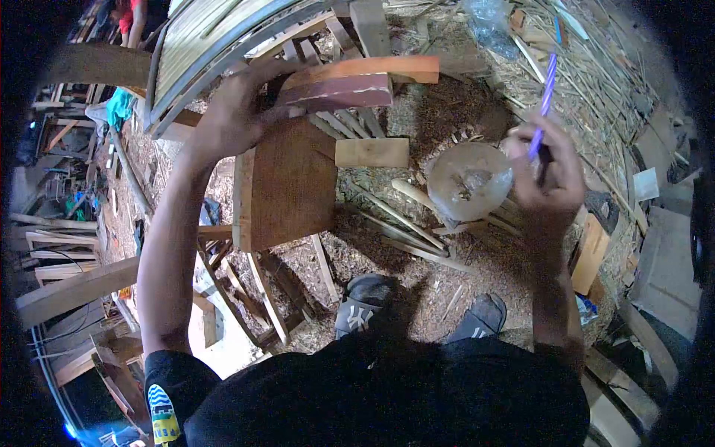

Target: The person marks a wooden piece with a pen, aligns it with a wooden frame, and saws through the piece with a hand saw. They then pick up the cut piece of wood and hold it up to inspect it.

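Shadow swallows the lower part of the head view; your dark-shirted torso blocks the ground nearest you, and only the toes of your two grey slip-on shoes (363, 298) poke out; the edges of the picture fall black, so the timber stacked at far left and right is hard to read; a person in a red top (130, 16) is cut off at the upper left corner. Your left hand (234, 112) is closed on the end of a reddish-brown wooden slat (339, 92), fingers over its top and thumb beneath; the slat lies above a brown square wooden board (290, 182), with a paler orange wooden strip (369, 68) touching its upper edge; whether the slat rests on the board you cannot tell. Your right hand (550, 175) pinches a purple twisted pen (547, 93), lower end lost among the fingers, shaft pointing up and away; just left of that hand stands a round cloudy plastic jar (469, 181) on the sawdust-covered ground (447, 112); its contents are a grey blur and cannot be made out; a small pale wooden block (371, 153) sits beside the board's right edge.
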